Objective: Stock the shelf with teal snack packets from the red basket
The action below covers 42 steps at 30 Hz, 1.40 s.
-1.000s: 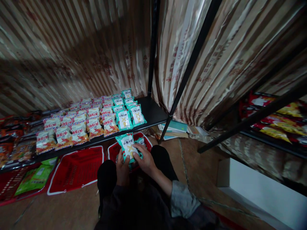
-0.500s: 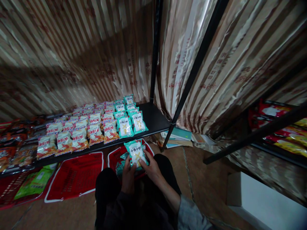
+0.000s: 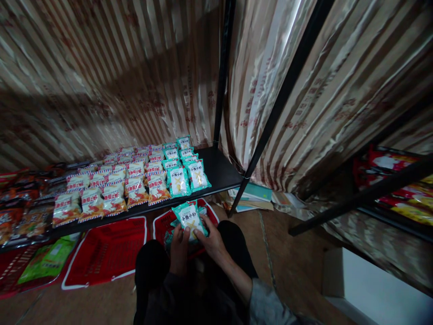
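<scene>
The left hand's (image 3: 179, 247) and right hand's (image 3: 214, 241) fingers pinch one teal-and-white plastic snack bag (image 3: 188, 215) over one red plastic basket (image 3: 161, 222).

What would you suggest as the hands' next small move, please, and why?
I would probably lift the teal-and-white plastic snack packet toward the flat black shelf, because the left hand and right hand hold it, and shelf surface shows right of the matching packets.

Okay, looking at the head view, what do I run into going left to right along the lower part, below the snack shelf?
Green packet, white-rimmed red basket, held teal snack bag, books or papers, white box.
</scene>
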Each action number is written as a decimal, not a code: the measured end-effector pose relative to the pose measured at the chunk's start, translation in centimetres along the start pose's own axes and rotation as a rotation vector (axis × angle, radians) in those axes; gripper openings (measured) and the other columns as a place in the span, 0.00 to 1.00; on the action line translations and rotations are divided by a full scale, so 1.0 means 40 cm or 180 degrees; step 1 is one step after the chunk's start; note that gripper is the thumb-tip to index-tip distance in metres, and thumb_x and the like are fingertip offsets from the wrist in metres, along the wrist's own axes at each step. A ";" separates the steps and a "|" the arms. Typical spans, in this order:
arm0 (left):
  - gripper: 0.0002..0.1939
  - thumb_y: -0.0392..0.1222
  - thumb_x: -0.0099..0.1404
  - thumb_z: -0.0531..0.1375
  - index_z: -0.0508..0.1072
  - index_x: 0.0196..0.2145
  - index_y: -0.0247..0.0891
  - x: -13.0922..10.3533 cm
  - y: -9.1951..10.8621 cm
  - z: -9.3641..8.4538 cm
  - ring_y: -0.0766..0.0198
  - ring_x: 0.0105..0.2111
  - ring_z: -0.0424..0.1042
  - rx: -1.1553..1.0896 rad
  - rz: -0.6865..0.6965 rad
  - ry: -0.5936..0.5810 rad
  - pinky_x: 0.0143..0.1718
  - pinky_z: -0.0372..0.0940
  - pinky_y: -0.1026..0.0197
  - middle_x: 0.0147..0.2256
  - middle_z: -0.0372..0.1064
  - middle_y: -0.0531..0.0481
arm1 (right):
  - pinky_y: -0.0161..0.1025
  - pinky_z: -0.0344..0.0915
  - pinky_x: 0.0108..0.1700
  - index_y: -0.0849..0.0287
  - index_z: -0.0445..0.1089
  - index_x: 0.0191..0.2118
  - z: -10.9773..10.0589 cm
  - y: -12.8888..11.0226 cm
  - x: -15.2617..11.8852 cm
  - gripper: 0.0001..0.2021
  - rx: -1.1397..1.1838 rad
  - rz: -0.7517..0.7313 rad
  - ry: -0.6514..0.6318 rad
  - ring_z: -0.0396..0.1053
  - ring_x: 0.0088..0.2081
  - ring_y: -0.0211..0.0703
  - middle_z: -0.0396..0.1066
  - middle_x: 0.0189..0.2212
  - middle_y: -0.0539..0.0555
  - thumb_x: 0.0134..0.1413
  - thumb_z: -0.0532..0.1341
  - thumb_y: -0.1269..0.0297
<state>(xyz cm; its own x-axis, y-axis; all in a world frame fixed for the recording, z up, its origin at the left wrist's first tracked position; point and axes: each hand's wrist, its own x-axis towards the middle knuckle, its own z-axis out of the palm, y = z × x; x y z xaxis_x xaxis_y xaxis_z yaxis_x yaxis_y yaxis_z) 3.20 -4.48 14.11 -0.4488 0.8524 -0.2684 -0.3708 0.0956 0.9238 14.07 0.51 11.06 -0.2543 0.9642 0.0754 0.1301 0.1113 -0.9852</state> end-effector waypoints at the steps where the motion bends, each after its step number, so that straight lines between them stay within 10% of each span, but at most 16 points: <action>1: 0.17 0.50 0.52 0.61 0.70 0.37 0.39 0.002 -0.001 0.001 0.52 0.44 0.70 0.0042 0.0002 0.0008 0.41 0.68 0.54 0.44 0.70 0.40 | 0.44 0.66 0.48 0.55 0.61 0.53 0.000 -0.003 -0.001 0.25 -0.0009 -0.0003 -0.0003 0.69 0.46 0.48 0.70 0.46 0.54 0.46 0.61 0.61; 32: 0.25 0.51 0.53 0.62 0.69 0.45 0.36 0.212 0.072 0.018 0.55 0.44 0.70 0.0368 0.0921 0.0346 0.47 0.63 0.55 0.42 0.71 0.42 | 0.50 0.55 0.58 0.55 0.62 0.54 0.050 -0.071 0.189 0.24 -0.0645 -0.0785 0.0411 0.57 0.57 0.49 0.60 0.55 0.58 0.48 0.59 0.59; 42: 0.22 0.49 0.53 0.63 0.70 0.43 0.36 0.247 0.064 0.017 0.56 0.44 0.70 0.0375 0.0902 0.0325 0.47 0.63 0.55 0.42 0.72 0.43 | 0.48 0.64 0.50 0.53 0.62 0.53 0.064 -0.084 0.217 0.24 -0.0650 -0.0652 0.0356 0.67 0.48 0.49 0.69 0.47 0.54 0.48 0.58 0.60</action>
<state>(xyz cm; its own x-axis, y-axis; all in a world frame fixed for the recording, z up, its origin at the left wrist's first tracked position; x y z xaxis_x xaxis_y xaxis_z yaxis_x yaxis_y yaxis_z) -1.64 4.54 14.01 -0.6022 0.7982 -0.0164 -0.1254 -0.0743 0.9893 8.97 7.88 14.64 -0.1896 0.9360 0.2967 0.2797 0.3411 -0.8975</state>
